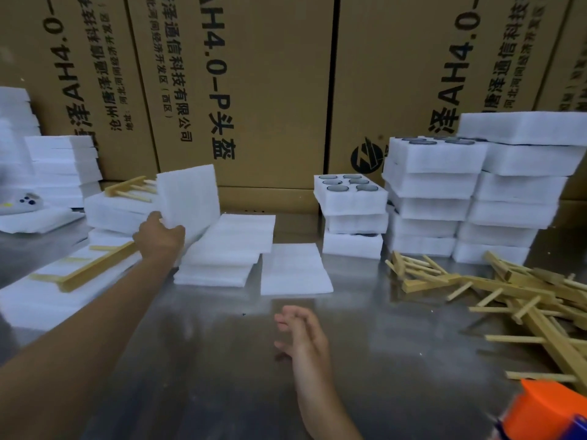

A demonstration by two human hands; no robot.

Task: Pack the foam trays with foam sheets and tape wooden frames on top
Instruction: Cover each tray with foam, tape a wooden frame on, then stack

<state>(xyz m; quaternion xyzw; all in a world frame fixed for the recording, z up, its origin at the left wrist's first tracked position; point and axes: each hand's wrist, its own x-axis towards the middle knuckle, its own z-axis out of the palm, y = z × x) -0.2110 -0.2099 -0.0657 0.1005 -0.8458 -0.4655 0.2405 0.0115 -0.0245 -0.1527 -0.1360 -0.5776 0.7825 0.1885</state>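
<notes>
The left hand [160, 231] pinches a light, floppy foam sheet [189, 196] by its lower edge, likely to bend; the right hand [301, 331] hovers with fingers relaxed.

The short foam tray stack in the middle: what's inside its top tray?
The top foam tray holds dark round pieces in six wells. The lower trays' contents are covered, apart from one dark sliver.

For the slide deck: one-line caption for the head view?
Left hand lifts a foam sheet from the stack; right hand hovers open over the steel table.
</notes>
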